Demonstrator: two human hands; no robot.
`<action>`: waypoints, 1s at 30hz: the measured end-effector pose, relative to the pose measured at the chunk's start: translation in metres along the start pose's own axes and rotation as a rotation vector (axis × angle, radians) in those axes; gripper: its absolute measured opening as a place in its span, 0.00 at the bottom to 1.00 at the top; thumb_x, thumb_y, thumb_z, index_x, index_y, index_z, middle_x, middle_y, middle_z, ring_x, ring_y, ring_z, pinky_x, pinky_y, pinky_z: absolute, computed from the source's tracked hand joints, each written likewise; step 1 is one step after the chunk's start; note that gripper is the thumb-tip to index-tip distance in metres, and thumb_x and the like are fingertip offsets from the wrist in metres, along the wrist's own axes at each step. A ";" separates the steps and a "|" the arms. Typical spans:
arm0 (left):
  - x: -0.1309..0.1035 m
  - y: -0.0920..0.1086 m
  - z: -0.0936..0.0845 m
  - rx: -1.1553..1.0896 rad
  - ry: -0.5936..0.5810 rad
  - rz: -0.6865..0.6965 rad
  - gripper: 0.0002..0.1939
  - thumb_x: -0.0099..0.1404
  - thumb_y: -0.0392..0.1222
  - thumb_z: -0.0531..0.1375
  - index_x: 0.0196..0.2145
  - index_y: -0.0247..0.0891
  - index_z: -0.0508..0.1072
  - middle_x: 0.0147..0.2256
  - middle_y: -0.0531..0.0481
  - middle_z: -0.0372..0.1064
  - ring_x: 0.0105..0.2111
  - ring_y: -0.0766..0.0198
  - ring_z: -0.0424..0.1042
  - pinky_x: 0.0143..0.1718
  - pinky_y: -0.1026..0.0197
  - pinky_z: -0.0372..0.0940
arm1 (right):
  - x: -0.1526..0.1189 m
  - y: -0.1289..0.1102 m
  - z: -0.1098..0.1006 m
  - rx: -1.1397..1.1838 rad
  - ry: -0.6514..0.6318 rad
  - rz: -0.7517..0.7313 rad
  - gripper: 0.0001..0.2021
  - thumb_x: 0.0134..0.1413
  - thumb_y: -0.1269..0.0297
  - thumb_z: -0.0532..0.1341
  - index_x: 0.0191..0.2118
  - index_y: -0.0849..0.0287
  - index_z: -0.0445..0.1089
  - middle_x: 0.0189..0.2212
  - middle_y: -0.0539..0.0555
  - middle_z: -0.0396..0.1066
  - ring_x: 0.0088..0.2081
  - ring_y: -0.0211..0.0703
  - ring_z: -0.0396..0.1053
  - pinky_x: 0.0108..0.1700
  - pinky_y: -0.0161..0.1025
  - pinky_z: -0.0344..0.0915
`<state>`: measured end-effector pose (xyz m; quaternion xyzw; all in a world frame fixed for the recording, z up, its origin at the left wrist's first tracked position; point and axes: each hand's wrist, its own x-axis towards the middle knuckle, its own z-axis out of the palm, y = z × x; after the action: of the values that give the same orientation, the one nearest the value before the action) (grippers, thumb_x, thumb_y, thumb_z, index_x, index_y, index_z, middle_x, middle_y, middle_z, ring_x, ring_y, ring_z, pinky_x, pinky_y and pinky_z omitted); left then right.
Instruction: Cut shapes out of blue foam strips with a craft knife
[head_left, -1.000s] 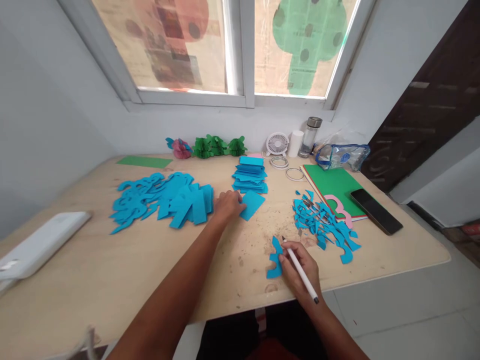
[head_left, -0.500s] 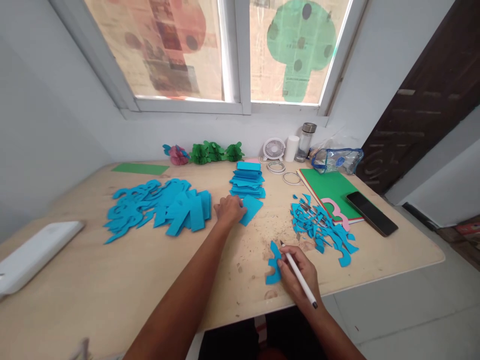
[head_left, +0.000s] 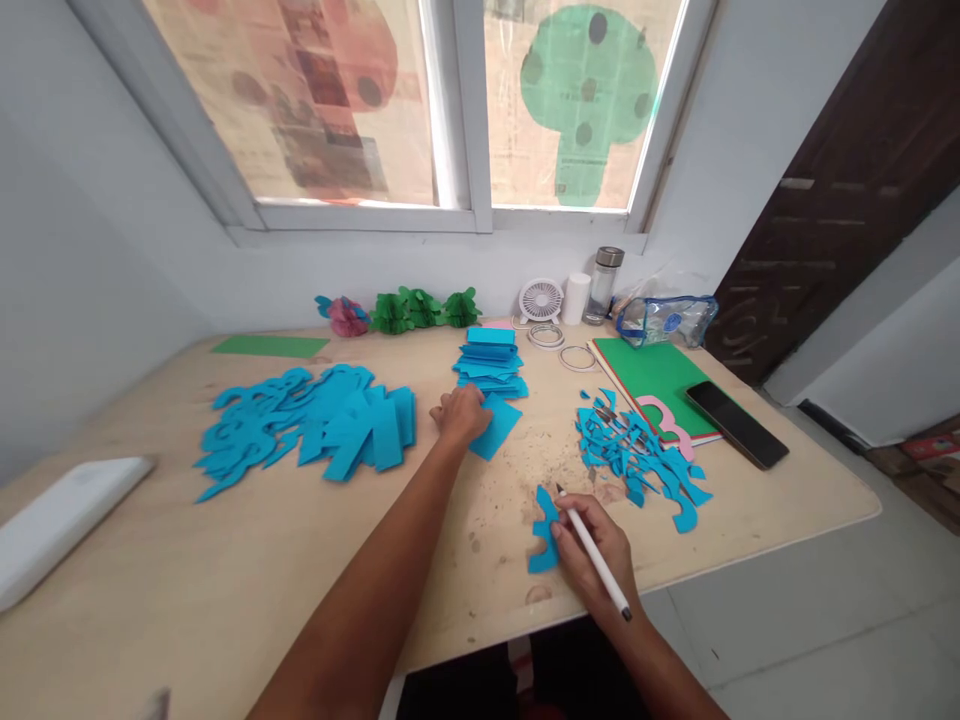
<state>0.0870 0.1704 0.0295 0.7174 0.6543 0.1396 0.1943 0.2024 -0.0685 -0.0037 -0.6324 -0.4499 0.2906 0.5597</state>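
Note:
My left hand (head_left: 459, 412) reaches forward with curled fingers over the left edge of a blue paper sheet (head_left: 498, 428), and its fingertips are partly hidden. Just behind that sheet is a stack of folded blue paper (head_left: 491, 362). Near the front edge of the table, my right hand (head_left: 592, 545) is closed around a white pen (head_left: 598, 555) with a dark tip pointing up and left. Under the same hand, a wavy blue paper cut-out (head_left: 543, 540) is pinned or held, its right side covered by the fingers.
Left are blue cut-outs (head_left: 251, 425) and blue strips (head_left: 386, 432). Blue scraps (head_left: 622, 445), a pink paper shape (head_left: 667, 420), green paper (head_left: 645, 365) and a phone (head_left: 737, 424) lie right. A small fan (head_left: 541, 300) and bottle (head_left: 602, 285) stand at the back.
The camera view has shifted slightly. Both hands stay in nearly the same places, the left at the blue sheet and the right on the pen.

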 end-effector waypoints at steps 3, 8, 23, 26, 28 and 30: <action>-0.005 -0.008 -0.002 -0.041 -0.011 0.017 0.19 0.69 0.47 0.59 0.54 0.36 0.68 0.52 0.43 0.67 0.48 0.56 0.71 0.47 0.48 0.70 | 0.000 0.002 -0.001 0.004 -0.005 -0.002 0.10 0.52 0.62 0.62 0.40 0.57 0.71 0.26 0.48 0.70 0.25 0.36 0.67 0.27 0.29 0.65; -0.023 -0.031 -0.013 -0.149 0.012 0.088 0.14 0.69 0.46 0.59 0.49 0.35 0.70 0.44 0.46 0.71 0.40 0.61 0.73 0.42 0.54 0.71 | 0.000 0.010 -0.003 0.012 -0.018 -0.001 0.11 0.52 0.62 0.63 0.42 0.57 0.72 0.27 0.49 0.72 0.25 0.36 0.69 0.27 0.29 0.66; -0.122 -0.082 -0.028 -0.364 -0.018 0.224 0.20 0.60 0.40 0.49 0.43 0.38 0.76 0.30 0.51 0.78 0.29 0.60 0.77 0.31 0.61 0.69 | 0.041 -0.014 0.001 -0.079 -0.160 -0.108 0.11 0.53 0.61 0.59 0.42 0.57 0.71 0.27 0.49 0.72 0.27 0.40 0.70 0.29 0.33 0.65; -0.139 -0.088 -0.033 -0.307 -0.003 0.228 0.21 0.58 0.39 0.51 0.46 0.42 0.75 0.33 0.52 0.79 0.32 0.59 0.78 0.35 0.61 0.70 | 0.060 -0.021 0.005 -0.217 -0.183 -0.177 0.11 0.54 0.62 0.57 0.42 0.57 0.70 0.26 0.49 0.72 0.28 0.41 0.71 0.31 0.35 0.65; -0.149 -0.088 -0.033 -0.236 0.059 0.213 0.18 0.59 0.40 0.53 0.44 0.44 0.76 0.35 0.51 0.79 0.34 0.56 0.77 0.38 0.57 0.69 | 0.066 -0.022 0.007 -0.325 -0.118 -0.207 0.12 0.54 0.63 0.57 0.44 0.57 0.70 0.30 0.53 0.74 0.33 0.45 0.73 0.36 0.39 0.68; -0.160 -0.085 -0.031 -0.170 0.123 0.206 0.15 0.61 0.39 0.52 0.41 0.43 0.77 0.37 0.47 0.78 0.37 0.52 0.76 0.41 0.53 0.67 | 0.062 -0.022 0.009 -0.397 -0.017 -0.280 0.13 0.56 0.64 0.57 0.46 0.57 0.70 0.38 0.57 0.76 0.42 0.50 0.73 0.45 0.45 0.68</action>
<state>-0.0192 0.0204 0.0263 0.7520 0.5736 0.2571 0.1986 0.2157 -0.0100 0.0238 -0.6591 -0.5861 0.1215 0.4553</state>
